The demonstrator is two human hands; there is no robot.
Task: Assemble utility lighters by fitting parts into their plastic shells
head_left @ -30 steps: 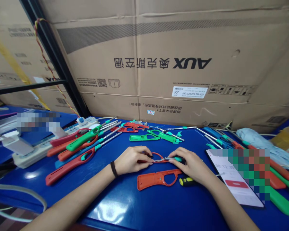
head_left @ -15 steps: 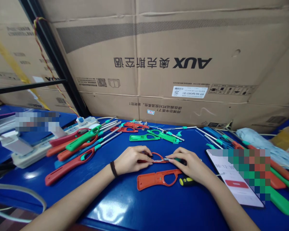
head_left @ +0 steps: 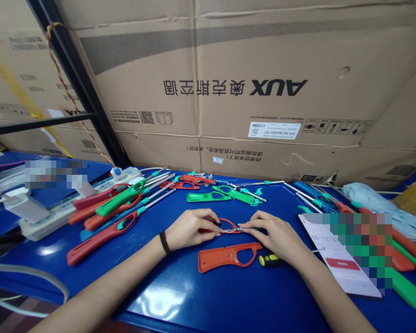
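My left hand (head_left: 193, 227) is closed on the grip end of a red lighter shell half (head_left: 229, 220), whose looped trigger guard shows between my hands. Thumb and fingers of my right hand (head_left: 272, 231) pinch a thin metal lighter tube (head_left: 240, 229) at the shell's front end. A pale wire-like strand runs along the shell there; its details are too small to tell. Just below my hands, an orange lighter shell half (head_left: 211, 260) lies with its hollow side up. A yellow and black screwdriver (head_left: 267, 260) lies partly under my right hand.
Green shell halves (head_left: 208, 197) and red shell halves (head_left: 194, 180) lie behind my hands. Several long lighters (head_left: 102, 237) are piled at left by a power strip (head_left: 34, 226). A timer tablet (head_left: 345, 266) and more lighters lie right. A large carton (head_left: 229, 51) stands behind.
Both hands stay at the shell with nearly the same grip. The fingers of my right hand have shifted slightly at the metal tube. The view has moved a little.
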